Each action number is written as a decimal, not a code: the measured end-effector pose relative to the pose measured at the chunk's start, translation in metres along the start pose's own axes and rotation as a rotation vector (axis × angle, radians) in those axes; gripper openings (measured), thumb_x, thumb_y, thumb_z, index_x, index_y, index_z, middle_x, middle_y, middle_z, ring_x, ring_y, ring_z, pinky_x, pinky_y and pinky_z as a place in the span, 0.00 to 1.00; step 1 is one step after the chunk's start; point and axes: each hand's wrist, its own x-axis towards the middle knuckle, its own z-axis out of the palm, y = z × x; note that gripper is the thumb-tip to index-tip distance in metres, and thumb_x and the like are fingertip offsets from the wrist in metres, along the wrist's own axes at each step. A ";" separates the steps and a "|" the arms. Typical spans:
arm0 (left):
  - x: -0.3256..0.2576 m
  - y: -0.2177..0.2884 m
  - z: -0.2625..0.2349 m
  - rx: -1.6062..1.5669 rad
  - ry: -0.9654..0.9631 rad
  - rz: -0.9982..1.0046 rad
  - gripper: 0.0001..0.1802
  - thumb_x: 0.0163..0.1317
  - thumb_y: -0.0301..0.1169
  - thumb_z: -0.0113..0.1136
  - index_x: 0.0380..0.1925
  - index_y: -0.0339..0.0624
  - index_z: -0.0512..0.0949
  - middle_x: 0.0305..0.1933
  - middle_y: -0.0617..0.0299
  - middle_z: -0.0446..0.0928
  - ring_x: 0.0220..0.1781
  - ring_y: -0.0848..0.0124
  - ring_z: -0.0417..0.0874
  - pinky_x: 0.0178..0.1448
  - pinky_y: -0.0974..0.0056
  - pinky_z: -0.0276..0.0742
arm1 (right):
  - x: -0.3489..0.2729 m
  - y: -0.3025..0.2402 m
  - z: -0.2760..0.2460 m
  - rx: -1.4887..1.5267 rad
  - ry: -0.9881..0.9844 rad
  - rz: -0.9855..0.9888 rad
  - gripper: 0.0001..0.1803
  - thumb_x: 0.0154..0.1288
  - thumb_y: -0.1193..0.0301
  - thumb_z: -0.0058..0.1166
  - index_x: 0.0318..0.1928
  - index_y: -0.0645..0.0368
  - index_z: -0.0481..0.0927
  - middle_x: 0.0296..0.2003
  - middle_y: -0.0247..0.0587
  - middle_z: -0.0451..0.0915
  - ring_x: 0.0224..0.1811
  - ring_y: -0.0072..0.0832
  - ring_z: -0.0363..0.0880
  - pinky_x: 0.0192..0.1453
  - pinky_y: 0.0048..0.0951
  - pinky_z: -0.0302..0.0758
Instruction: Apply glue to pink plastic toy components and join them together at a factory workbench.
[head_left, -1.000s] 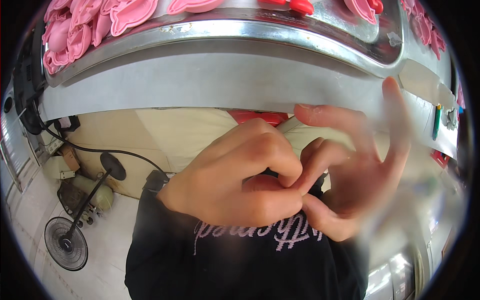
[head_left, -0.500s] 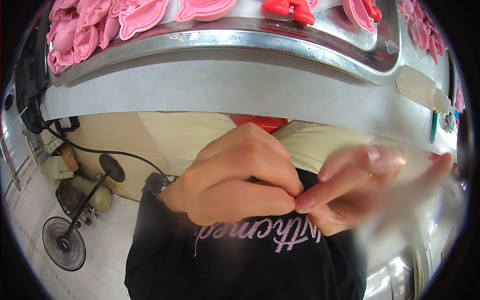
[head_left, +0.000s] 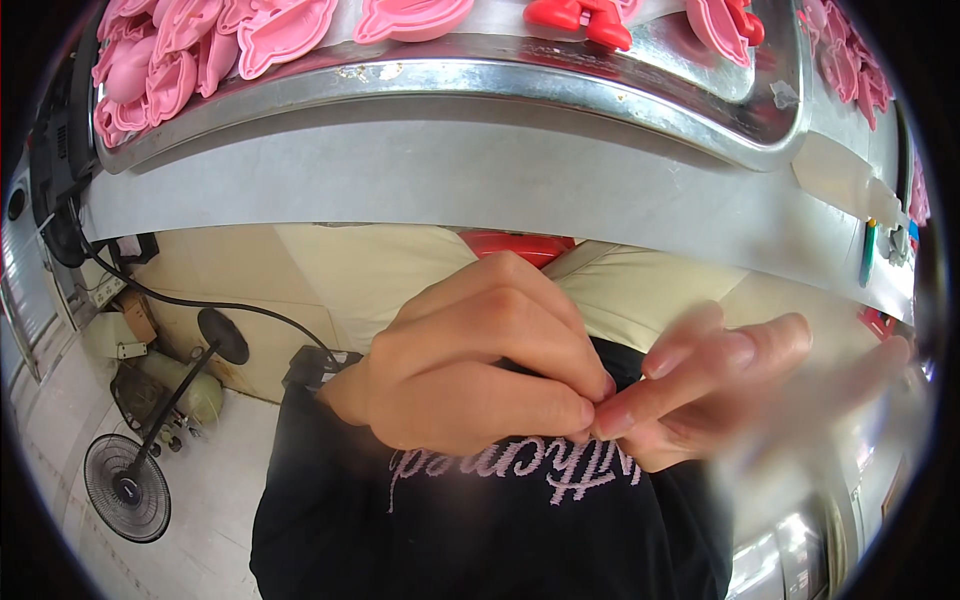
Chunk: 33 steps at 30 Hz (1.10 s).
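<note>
With the left hand (head_left: pixel 480 365) curled shut and the blurred right hand (head_left: pixel 700 395) half open, their fingertips pinched something unseen against the black top (head_left: pixel 480 530), best worked slowly.

Table edge (head_left: pixel 450 85): polished metal, glossy, lightly scuffed.
Table apron (head_left: pixel 450 180): flat grey metal, matt.
Pink moulded pieces (head_left: pixel 285 30): smooth plastic or rubber, soft sheen.
Red pieces (head_left: pixel 580 18): glossy plastic.
Black top (head_left: pixel 480 530): matt knit cloth, pale stitched lettering.
Trousers (head_left: pixel 360 270): beige woven cloth, matt.
Floor fan (head_left: pixel 127 487): dark wire grille.
</note>
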 end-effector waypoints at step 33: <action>0.013 0.003 0.000 -1.380 0.033 -0.529 0.41 0.60 0.59 0.24 0.61 0.45 0.26 0.67 0.61 0.19 0.69 0.68 0.26 0.69 0.61 0.34 | 0.014 0.019 -0.027 1.709 -0.202 0.477 0.34 0.64 0.49 0.25 0.64 0.39 0.28 0.65 0.21 0.22 0.68 0.22 0.25 0.68 0.34 0.27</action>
